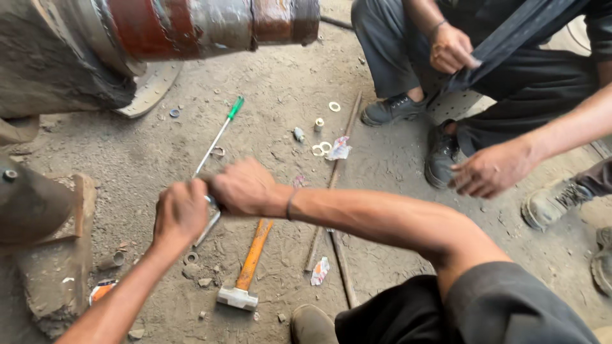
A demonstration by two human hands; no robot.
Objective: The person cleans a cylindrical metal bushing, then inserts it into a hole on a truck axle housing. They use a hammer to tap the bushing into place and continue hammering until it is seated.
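Flat, even daylight falls across the grey, gritty dirt floor (382, 165), bright toward the upper right and dimmer at the left, where the large rust-red and grey metal cylinder (191, 25) throws a soft shadow beneath itself. Shadows elsewhere are faint and short. No harsh glare shows, only a dull sheen on the cylinder. The two clenched hands at centre, left (180, 213) and right (244, 186), are slightly motion-blurred. The wide lens bends and stretches shapes near the frame edges.

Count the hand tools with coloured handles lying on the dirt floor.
2: a green-handled screwdriver beyond the hands, and an orange-handled steel hammer nearer the viewer. Others may be hidden beneath arms.
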